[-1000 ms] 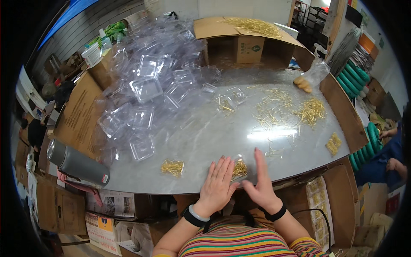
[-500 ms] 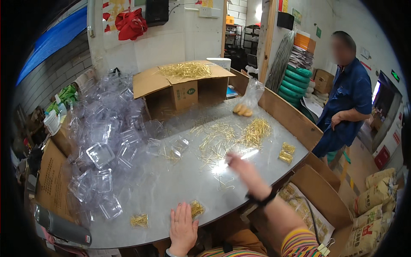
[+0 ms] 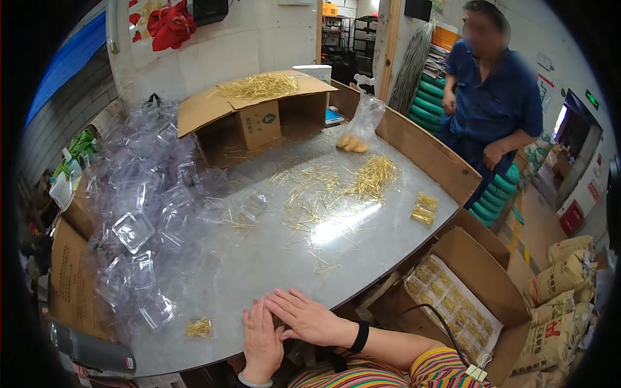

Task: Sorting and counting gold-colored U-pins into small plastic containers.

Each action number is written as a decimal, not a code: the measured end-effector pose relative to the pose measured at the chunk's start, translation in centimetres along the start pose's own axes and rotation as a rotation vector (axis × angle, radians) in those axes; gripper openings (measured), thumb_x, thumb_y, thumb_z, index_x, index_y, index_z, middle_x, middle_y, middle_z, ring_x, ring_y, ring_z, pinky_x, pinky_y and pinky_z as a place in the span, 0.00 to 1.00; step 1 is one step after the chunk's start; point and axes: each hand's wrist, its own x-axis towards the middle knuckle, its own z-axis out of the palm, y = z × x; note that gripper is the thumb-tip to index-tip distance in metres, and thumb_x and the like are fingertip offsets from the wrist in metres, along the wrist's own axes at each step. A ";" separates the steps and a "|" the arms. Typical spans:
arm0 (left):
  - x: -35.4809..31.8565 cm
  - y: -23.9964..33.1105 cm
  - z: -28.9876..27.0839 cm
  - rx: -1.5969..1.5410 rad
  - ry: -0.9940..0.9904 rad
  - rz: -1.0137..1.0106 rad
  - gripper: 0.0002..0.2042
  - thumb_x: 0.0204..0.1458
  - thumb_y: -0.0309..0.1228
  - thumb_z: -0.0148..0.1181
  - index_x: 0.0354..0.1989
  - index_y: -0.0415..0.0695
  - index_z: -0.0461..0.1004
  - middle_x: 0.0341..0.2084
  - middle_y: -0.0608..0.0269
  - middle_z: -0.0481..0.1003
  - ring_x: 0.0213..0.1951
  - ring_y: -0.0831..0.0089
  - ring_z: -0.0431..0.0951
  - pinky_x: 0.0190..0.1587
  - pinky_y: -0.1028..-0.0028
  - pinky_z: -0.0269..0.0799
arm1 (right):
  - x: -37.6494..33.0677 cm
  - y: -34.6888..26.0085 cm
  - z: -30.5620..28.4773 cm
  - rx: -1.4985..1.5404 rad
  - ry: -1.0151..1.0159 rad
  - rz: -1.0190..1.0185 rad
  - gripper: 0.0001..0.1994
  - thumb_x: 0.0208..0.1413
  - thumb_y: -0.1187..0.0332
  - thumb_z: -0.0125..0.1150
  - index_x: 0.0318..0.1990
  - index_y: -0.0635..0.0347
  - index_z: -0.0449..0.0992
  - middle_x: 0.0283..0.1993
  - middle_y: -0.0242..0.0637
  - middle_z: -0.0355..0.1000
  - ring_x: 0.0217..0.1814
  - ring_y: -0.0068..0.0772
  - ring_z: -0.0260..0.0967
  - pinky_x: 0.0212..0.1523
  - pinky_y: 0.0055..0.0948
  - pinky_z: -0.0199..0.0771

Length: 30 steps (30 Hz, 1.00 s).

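Near the front edge of the grey table my left hand (image 3: 261,337) lies with its fingers stretched out. My right hand (image 3: 309,318) reaches across beside it, fingers extended over the left fingertips. Between and under the hands a small clear plastic box of gold wire hooks (image 3: 278,321) is mostly hidden; only a bit of gold shows. Left of my hands sits another small clear box filled with gold hooks (image 3: 199,328). Loose gold hooks (image 3: 317,194) are strewn mid-table, with a denser heap (image 3: 375,176) to their right. Filled boxes (image 3: 424,208) stand at the right edge.
Empty clear plastic boxes (image 3: 134,231) pile up on the left, near a dark grey thermos (image 3: 97,349). A cardboard box (image 3: 262,124) at the back carries more hooks. An open carton (image 3: 453,304) of filled boxes is at the right. A person in blue (image 3: 491,97) stands beyond the table.
My right hand has come from over the table's middle to my left hand, covering the small box. The view has shifted. The person in blue has turned and stands closer to the table.
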 end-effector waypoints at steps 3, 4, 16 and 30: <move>-0.6 -0.6 -0.5 -0.052 -0.007 0.019 0.34 0.56 0.31 0.57 0.70 0.30 0.53 0.70 0.40 0.55 0.70 0.42 0.55 0.71 0.44 0.50 | 0.0 -0.9 0.1 0.049 0.017 0.000 0.41 0.60 0.51 0.57 0.72 0.69 0.52 0.75 0.51 0.51 0.79 0.52 0.45 0.76 0.43 0.50; -0.8 -0.8 -0.8 -0.089 -0.003 0.035 0.36 0.56 0.31 0.57 0.71 0.29 0.50 0.70 0.38 0.54 0.70 0.41 0.56 0.71 0.45 0.50 | -0.2 -1.2 0.3 0.058 0.016 -0.003 0.41 0.60 0.51 0.57 0.72 0.69 0.52 0.75 0.51 0.51 0.79 0.52 0.45 0.76 0.43 0.50; -0.7 -1.1 -1.0 -0.642 0.192 -0.107 0.48 0.64 0.62 0.39 0.73 0.28 0.36 0.72 0.34 0.48 0.71 0.43 0.55 0.71 0.56 0.50 | -2.4 -0.8 -0.7 -0.034 0.369 0.213 0.31 0.50 0.84 0.49 0.67 0.71 0.61 0.70 0.61 0.59 0.74 0.61 0.56 0.71 0.46 0.62; -1.1 -0.6 -0.8 -0.487 0.126 -0.124 0.43 0.65 0.53 0.49 0.74 0.29 0.41 0.70 0.34 0.54 0.70 0.43 0.59 0.71 0.57 0.52 | -15.6 16.4 -9.0 -0.746 0.458 0.990 0.24 0.60 0.76 0.49 0.65 0.68 0.62 0.71 0.55 0.57 0.76 0.55 0.51 0.74 0.57 0.48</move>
